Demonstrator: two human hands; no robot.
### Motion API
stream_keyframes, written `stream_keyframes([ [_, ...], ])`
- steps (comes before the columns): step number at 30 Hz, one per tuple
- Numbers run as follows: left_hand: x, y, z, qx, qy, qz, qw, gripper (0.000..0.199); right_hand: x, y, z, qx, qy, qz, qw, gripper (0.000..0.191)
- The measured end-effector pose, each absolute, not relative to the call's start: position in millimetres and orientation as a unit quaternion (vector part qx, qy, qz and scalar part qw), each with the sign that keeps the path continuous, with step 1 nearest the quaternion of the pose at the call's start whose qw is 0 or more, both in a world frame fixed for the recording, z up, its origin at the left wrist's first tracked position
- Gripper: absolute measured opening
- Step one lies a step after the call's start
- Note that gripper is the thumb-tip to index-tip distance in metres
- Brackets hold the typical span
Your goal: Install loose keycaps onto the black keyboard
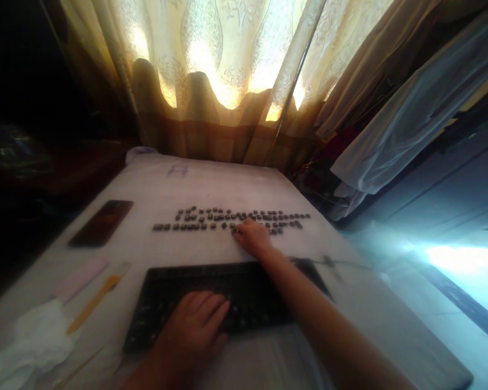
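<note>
A black keyboard [244, 303] lies across the near part of the white table. My left hand [199, 325] rests over its left half, palm down, fingers stretched out side by side. Beyond the keyboard, loose dark keycaps [191, 226] are spread in uneven rows. My right hand [252, 236] reaches over the keyboard to the nearer rows, its fingers bent down and together at the caps. Whatever is between those fingertips is too small and blurred to make out.
A dark phone [101, 223] lies at the table's left. Nearer are a pink block [81, 277], a yellow-handled tool [93, 303], crumpled white cloth or tissue [40, 338] and a thin stick. A cable [350, 264] runs right. Curtains [228, 124] hang behind the table [228, 184].
</note>
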State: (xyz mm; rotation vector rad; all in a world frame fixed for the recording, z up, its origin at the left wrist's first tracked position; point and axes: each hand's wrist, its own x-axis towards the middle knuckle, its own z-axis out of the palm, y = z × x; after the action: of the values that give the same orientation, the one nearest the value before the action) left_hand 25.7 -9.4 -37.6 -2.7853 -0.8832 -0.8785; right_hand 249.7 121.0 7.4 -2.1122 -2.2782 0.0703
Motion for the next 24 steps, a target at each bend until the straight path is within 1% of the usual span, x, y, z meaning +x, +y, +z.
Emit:
stream_keyframes([
  [4, 24.4, -10.5, -28.9, -0.916, -0.291, -0.275, 0.036, 0.03, 247.4, 124.2, 8.1, -0.677, -0.735, 0.029, 0.016, 0.025],
  [8, 24.2, -10.3, -30.6, -0.916, -0.293, -0.273, 0.027, 0.031, 246.7, 118.9, 11.0, -0.68, -0.732, 0.028, 0.034, 0.026],
  [11, 23.9, -9.5, -32.1, -0.917, -0.289, -0.274, 0.027, 0.03, 249.8, 97.9, 14.7, -0.679, -0.725, 0.063, 0.091, 0.023],
  [13, 24.4, -9.3, -32.0, -0.917, -0.287, -0.274, 0.023, 0.031, 253.1, 75.2, 16.9, -0.664, -0.723, 0.13, 0.144, 0.018],
  [15, 25.5, -9.6, -30.8, -0.915, -0.289, -0.281, 0.025, 0.03, 256.7, 49.6, 18.5, -0.642, -0.718, 0.203, 0.177, 0.014],
  [17, 26.8, -10.3, -28.4, -0.914, -0.29, -0.281, 0.03, 0.029, 259.4, 26.9, 19.2, -0.61, -0.726, 0.258, 0.184, 0.012],
  [19, 27.8, -11.2, -25.5, -0.915, -0.29, -0.278, 0.038, 0.028, 260.6, 11.0, 19.2, -0.591, -0.732, 0.287, 0.18, 0.012],
  [24, 28.3, -13.6, -22.7, -0.916, -0.294, -0.268, 0.041, 0.028, 257.9, 1.7, 18.9, -0.592, -0.734, 0.299, 0.146, 0.014],
])
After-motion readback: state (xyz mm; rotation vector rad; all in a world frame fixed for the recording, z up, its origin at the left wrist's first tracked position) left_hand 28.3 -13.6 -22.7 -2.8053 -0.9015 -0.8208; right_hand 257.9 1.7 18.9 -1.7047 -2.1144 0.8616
